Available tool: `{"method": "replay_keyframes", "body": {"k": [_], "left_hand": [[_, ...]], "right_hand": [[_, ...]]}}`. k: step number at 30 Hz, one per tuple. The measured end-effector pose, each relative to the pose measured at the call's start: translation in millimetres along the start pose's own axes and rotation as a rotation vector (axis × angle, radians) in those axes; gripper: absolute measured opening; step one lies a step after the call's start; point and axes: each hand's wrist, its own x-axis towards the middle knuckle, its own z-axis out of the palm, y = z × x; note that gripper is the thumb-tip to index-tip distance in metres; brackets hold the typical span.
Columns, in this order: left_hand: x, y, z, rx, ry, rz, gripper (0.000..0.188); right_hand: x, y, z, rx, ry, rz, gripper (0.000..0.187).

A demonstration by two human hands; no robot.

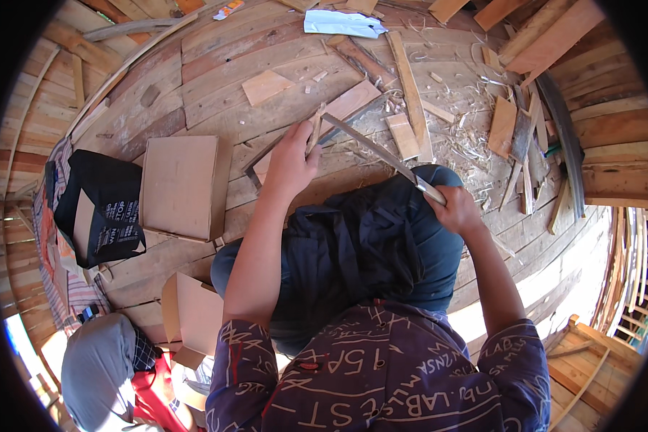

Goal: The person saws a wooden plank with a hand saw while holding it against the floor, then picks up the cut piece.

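makeshift wood workshop | plank floor point(227, 54) | curled shavings point(458, 163) | scattered boards point(502, 127) | walls point(612, 133) seemingly timber, rim warped

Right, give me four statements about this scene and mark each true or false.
1. The right hand grips the handle of a long metal blade. True.
2. The left hand is empty. False: it holds a short wooden piece.
3. The closed cardboard box is left of the black bag. False: it is to the bag's right.
4. Wood shavings lie on the plank floor. True.
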Motion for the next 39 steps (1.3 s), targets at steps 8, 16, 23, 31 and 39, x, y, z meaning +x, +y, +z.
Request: {"method": "replay_keyframes", "body": {"k": [8, 16, 23, 31, 39], "left_hand": [[0.3, -7.2, 7.4, -0.061, -0.032, -0.042, 0.027], [1.6, -7.7, 20.9, -0.225, -0.034, -0.176, 0.038], [1.4, -10.9, 26.2, -0.266, -0.007, -0.150, 0.033], [7.2, -15.9, 6.1, 0.142, 0.080, -0.018, 0.024], [7.3, -16.4, 2.7, 0.187, 0.113, 0.044, 0.022]], "right_hand": [[-5.0, 4.4, 27.0, -0.124, 0.241, -0.048, 0.025], [-6.4, 6.8, 34.6, -0.182, 0.285, -0.072, 0.026], [-7.0, 7.3, 34.4, -0.170, 0.297, -0.081, 0.028], [-5.2, 1.7, 26.3, -0.156, 0.208, -0.082, 0.026], [-4.7, 6.2, 25.5, -0.156, 0.211, -0.138, 0.028]]}}
